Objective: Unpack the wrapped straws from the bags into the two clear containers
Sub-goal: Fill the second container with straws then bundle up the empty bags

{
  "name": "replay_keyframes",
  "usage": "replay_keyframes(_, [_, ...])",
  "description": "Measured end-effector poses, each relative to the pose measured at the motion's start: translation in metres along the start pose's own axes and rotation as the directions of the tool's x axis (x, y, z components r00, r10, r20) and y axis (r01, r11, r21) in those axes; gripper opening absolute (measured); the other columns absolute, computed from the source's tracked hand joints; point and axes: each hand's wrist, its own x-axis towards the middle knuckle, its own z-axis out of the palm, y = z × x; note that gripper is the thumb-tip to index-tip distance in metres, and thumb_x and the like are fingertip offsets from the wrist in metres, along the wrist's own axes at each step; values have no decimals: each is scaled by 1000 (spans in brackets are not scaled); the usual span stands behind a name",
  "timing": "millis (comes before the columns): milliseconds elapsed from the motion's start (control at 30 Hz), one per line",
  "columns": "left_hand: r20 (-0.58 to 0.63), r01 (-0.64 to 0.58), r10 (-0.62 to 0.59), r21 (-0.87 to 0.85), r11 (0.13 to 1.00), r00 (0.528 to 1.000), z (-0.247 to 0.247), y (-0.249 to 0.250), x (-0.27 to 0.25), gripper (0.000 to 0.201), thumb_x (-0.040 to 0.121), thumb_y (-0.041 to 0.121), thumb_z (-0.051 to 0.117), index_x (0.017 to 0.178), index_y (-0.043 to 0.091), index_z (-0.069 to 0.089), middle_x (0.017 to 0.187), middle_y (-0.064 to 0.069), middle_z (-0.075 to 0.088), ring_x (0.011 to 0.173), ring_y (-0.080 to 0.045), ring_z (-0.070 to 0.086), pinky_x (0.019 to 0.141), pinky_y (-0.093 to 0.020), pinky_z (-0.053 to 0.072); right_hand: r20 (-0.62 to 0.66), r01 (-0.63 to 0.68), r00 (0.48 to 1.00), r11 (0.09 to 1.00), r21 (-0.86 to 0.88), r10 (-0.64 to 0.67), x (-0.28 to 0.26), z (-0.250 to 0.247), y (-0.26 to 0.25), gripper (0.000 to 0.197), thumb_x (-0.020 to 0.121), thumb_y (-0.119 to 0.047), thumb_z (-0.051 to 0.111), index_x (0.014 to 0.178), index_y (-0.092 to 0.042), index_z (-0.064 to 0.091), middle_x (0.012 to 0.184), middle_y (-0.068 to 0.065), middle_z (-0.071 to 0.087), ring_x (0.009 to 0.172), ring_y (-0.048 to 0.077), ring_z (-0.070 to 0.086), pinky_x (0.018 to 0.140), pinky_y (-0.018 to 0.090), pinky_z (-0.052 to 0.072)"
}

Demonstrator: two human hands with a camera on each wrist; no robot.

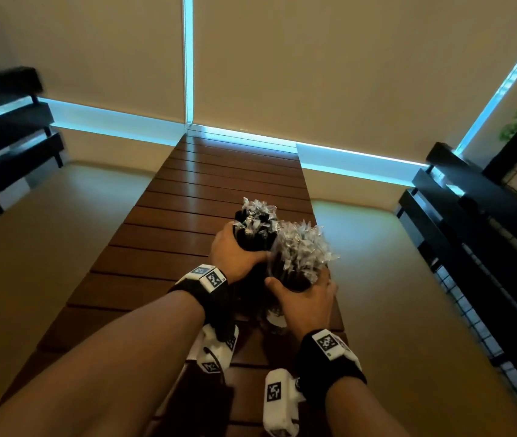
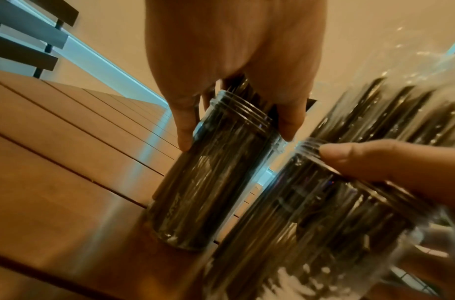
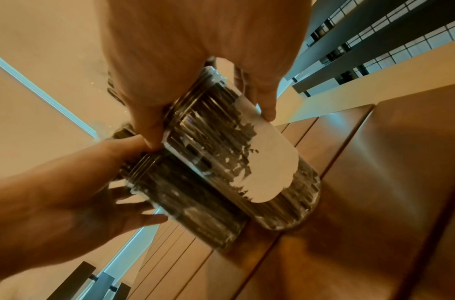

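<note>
Two clear containers stand side by side on the wooden slat table [image 1: 156, 247], both packed with black wrapped straws whose crinkled wrapper ends stick out above the rims. My left hand [image 1: 241, 253] grips the left container [image 2: 208, 182] around its threaded neck. My right hand [image 1: 298, 283] holds the right container [image 3: 246, 162], which bears a torn white label, thumb on one side and fingers on the other. The containers touch each other. In the right wrist view the left container [image 3: 190, 203] sits beside the labelled one, with my left hand [image 3: 80, 192] behind it.
The table is long and narrow, with bare slats stretching ahead to the wall. Black slatted benches stand at the left [image 1: 8, 137] and right [image 1: 471, 231]. The right container stands near the table's right edge [image 1: 323, 234].
</note>
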Motion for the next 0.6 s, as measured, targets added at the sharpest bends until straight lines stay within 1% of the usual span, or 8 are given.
replay_keyframes(33, [-18, 4, -4, -3, 1000, 1000, -6, -2, 3, 99, 40, 65, 78, 126, 24, 51, 121, -1, 61, 112, -22, 60, 95, -44, 53, 6, -12, 1000, 1000, 3, 12, 7, 5, -3, 97, 62, -41, 89, 141, -19, 38, 133, 9, 36, 121, 31, 47, 99, 32, 40])
replay_keyframes(100, [-58, 20, -21, -9, 1000, 998, -20, -9, 13, 96, 46, 58, 83, 128, 21, 51, 124, -3, 61, 115, -24, 59, 98, -44, 51, 27, -13, 1000, 1000, -7, 13, 25, 15, -12, 97, 62, -41, 89, 141, -20, 37, 130, 9, 36, 120, 32, 47, 98, 32, 41])
replay_keyframes(167, [-94, 30, -30, -2, 1000, 995, -32, -17, 26, 88, 54, 48, 90, 129, 20, 52, 126, -3, 61, 117, -25, 58, 100, -41, 49, 49, 3, 999, 999, -36, -1, 47, 28, -18, 98, 59, -48, 88, 140, -22, 39, 128, 8, 41, 120, 33, 50, 99, 36, 44])
replay_keyframes(200, [-108, 37, -37, -3, 999, 993, -37, -21, 33, 86, 55, 46, 91, 129, 20, 53, 126, -3, 62, 117, -24, 58, 100, -40, 49, 56, 7, 998, 998, -57, -4, 58, 35, -21, 99, 56, -52, 87, 138, -22, 40, 128, 8, 43, 120, 34, 51, 100, 40, 46])
replay_keyframes(267, [-128, 43, -43, -2, 999, 991, -44, -26, 48, 87, 55, 46, 91, 129, 21, 53, 126, -2, 63, 117, -23, 59, 100, -39, 49, 64, 15, 998, 996, -88, -9, 80, 49, -26, 103, 52, -57, 87, 138, -21, 41, 131, 9, 47, 123, 36, 51, 101, 46, 47])
replay_keyframes(400, [-161, 50, -51, -13, 999, 986, -48, -31, 78, 89, 57, 44, 91, 133, 21, 51, 130, -2, 61, 121, -23, 57, 101, -37, 47, 75, 7, 997, 999, -44, -4, 115, 75, -35, 105, 56, -50, 90, 139, -12, 39, 137, 9, 50, 126, 32, 50, 102, 44, 46])
replay_keyframes(500, [-181, 73, -75, -17, 997, 981, -50, -34, 97, 93, 58, 45, 90, 137, 22, 47, 134, -4, 59, 125, -25, 55, 104, -40, 46, 105, 20, 994, 999, -44, -15, 136, 91, -41, 101, 56, -50, 89, 137, -12, 42, 135, 10, 53, 125, 32, 52, 102, 45, 47])
replay_keyframes(600, [-186, 83, -83, -6, 996, 979, -51, -34, 112, 93, 59, 46, 90, 138, 22, 47, 135, -4, 58, 127, -26, 53, 106, -39, 45, 141, 29, 990, 998, -54, -21, 152, 102, -46, 102, 58, -50, 89, 139, -13, 40, 136, 9, 52, 127, 31, 51, 104, 45, 45])
